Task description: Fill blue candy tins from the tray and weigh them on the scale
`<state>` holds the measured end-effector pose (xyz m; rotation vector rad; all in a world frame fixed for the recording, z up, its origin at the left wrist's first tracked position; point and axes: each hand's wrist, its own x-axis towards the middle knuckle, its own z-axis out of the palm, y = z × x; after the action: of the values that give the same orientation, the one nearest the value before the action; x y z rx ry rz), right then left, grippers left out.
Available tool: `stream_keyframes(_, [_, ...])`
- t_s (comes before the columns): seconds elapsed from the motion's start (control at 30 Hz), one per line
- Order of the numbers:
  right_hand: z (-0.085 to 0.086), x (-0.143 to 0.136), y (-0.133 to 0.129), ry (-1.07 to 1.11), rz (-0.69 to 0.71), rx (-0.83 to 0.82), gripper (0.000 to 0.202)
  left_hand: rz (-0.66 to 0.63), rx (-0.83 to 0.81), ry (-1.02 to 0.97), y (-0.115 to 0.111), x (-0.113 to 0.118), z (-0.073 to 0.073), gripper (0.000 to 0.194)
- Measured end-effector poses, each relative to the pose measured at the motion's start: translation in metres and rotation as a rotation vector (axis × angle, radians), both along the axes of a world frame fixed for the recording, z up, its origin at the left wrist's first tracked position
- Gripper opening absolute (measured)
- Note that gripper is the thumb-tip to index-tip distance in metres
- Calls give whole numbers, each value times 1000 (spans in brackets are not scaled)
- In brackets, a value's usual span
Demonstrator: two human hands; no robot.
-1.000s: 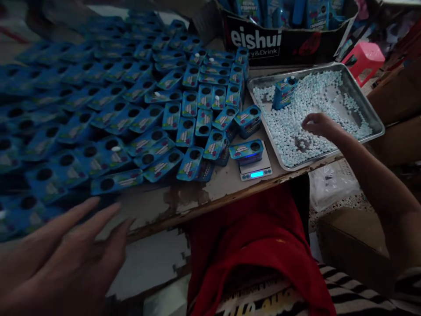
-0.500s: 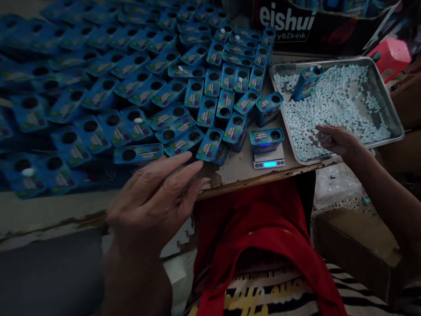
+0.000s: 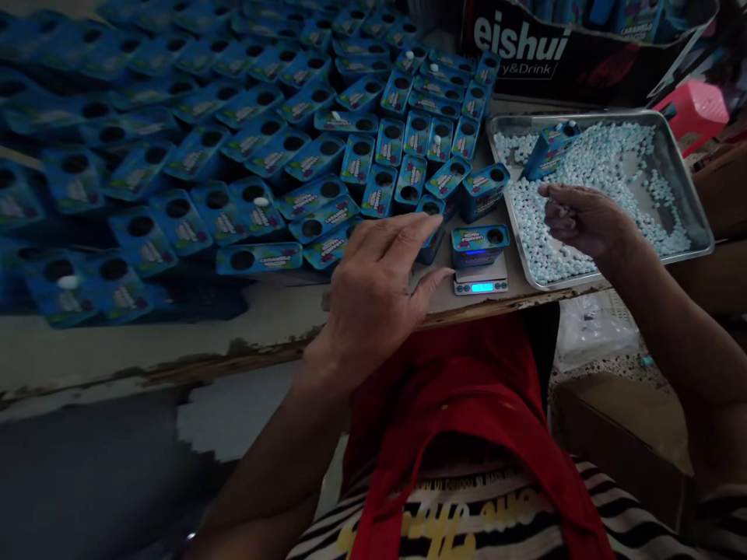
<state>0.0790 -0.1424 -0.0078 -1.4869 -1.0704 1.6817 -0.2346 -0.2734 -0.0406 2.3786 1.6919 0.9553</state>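
Note:
My left hand (image 3: 388,272) is open, its fingers stretched and the thumb apart. It hovers over the near row of blue candy tins (image 3: 379,190), just left of a small digital scale (image 3: 479,281). On that scale stands one blue tin (image 3: 478,247) with a dark round hole in its top; the lit display is too small to read surely. My right hand (image 3: 583,222) is curled above the metal tray (image 3: 708,225), with a few small pale candies showing between thumb and fingers. Loose white and pale blue candies (image 3: 607,167) cover much of the tray.
Another blue tin (image 3: 548,152) leans among the candies in the tray. Rows of tins fill the table's left side. A black printed carton (image 3: 560,54) with more tins stands behind the tray. A pink plastic stool (image 3: 697,113) is at right, a cardboard box (image 3: 624,435) below.
My left hand has moved right and away from me, toward the scale. My right hand has moved slightly left and away, and its fingers are more curled around candies.

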Motion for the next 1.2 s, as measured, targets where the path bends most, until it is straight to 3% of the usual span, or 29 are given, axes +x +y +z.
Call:
stream_keyframes(0.1, [-11, 17, 7, -126, 0, 152, 22, 21, -17, 12, 10, 11, -7, 50])
stream_keyframes(0.2, [-22, 40, 8, -468, 156, 371, 22, -10, -59, 73, 26, 31, -17, 54])
stream_keyframes(0.3, [-34, 50, -3, -721, 239, 509, 29, -39, -82, 128, 41, 49, -28, 39])
stream_keyframes(0.4, [-49, 39, -23, -455, 6, 432, 32, -104, -34, 53, 50, 59, -36, 33])
stream_keyframes(0.53, [-66, 10, -41, 149, -297, 61, 43, -227, 45, -133, 70, 73, -33, 33])
stream_keyframes(0.63, [-66, 1, -42, 481, -399, -132, 50, -314, 155, -141, 99, 93, -12, 34])
stream_keyframes(0.73, [-59, 3, -36, 660, -499, -189, 49, -512, 240, 72, 127, 123, 15, 33])
stream_keyframes(0.83, [-56, 7, -29, 772, -606, -203, 45, -691, 261, 296, 145, 151, 27, 30])
stream_keyframes(0.97, [-60, 7, -20, 902, -664, -300, 38, -669, 261, 283, 158, 164, 18, 31])
stream_keyframes(1.2, [-65, 10, -17, 949, -696, -331, 31, -503, 115, 64, 176, 157, -8, 43])
